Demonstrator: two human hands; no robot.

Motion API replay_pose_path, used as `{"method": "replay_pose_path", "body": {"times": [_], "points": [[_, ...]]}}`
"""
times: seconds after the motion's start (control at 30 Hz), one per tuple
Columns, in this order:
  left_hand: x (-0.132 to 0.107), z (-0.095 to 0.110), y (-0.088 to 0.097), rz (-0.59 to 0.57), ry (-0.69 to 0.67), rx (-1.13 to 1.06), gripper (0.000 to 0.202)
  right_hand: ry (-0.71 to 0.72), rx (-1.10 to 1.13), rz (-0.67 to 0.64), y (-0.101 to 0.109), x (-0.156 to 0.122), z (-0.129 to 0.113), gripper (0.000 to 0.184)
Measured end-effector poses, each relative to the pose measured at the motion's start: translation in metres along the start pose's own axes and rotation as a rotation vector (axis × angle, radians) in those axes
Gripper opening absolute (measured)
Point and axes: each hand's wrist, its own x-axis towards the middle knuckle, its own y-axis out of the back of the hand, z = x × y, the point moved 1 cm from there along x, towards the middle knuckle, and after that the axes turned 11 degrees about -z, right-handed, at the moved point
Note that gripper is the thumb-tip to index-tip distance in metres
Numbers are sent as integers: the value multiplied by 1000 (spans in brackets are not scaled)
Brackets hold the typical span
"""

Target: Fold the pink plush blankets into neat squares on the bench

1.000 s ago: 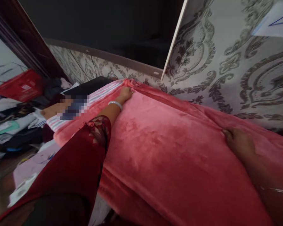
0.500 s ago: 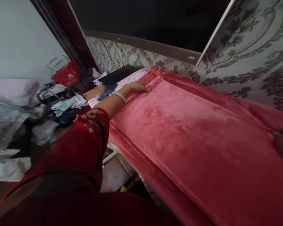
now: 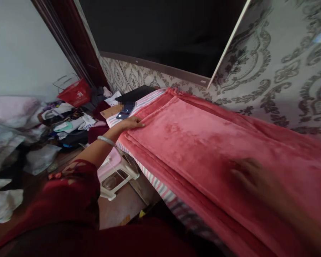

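Observation:
A folded pink-red fleece blanket (image 3: pixel 203 139) lies spread along a bed with a pink striped sheet (image 3: pixel 155 184). My left hand (image 3: pixel 132 123), with a silver bangle on the wrist, rests flat with fingers stretched out on the blanket's near left corner. My right hand (image 3: pixel 253 175) lies on the blanket's surface toward the right; it is smeared by motion, and its fingers look spread and flat. Neither hand grips anything that I can see.
A patterned wall (image 3: pixel 283 78) runs behind the bed, with a dark screen (image 3: pixel 160 32) above. A phone (image 3: pixel 124 111) and a black flat object (image 3: pixel 135 93) lie at the bed's far end. A plastic stool (image 3: pixel 115 175), a red basket (image 3: pixel 75 92) and scattered clothes crowd the floor at left.
My left hand slid back along the blanket's edge from the far corner toward me. My right hand moved from the blanket's far right edge onto its middle surface.

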Motion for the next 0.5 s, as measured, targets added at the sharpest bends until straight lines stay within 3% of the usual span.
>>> {"method": "replay_pose_path", "body": {"times": [0.07, 0.17, 0.3, 0.5], "points": [[-6, -6, -5, 47, -21, 96, 38, -8, 38, -63, -11, -28, -34, 46], [-7, -9, -13, 184, 8, 219, 26, -33, 17, -142, -21, -56, -64, 54], [-6, -5, -19, 182, 78, 310, 36, 1, -58, -124, -27, -72, -74, 51], [-10, 0, -11, 143, 96, 207, 54, 0, -129, 47, -41, -82, -78, 48]]}}
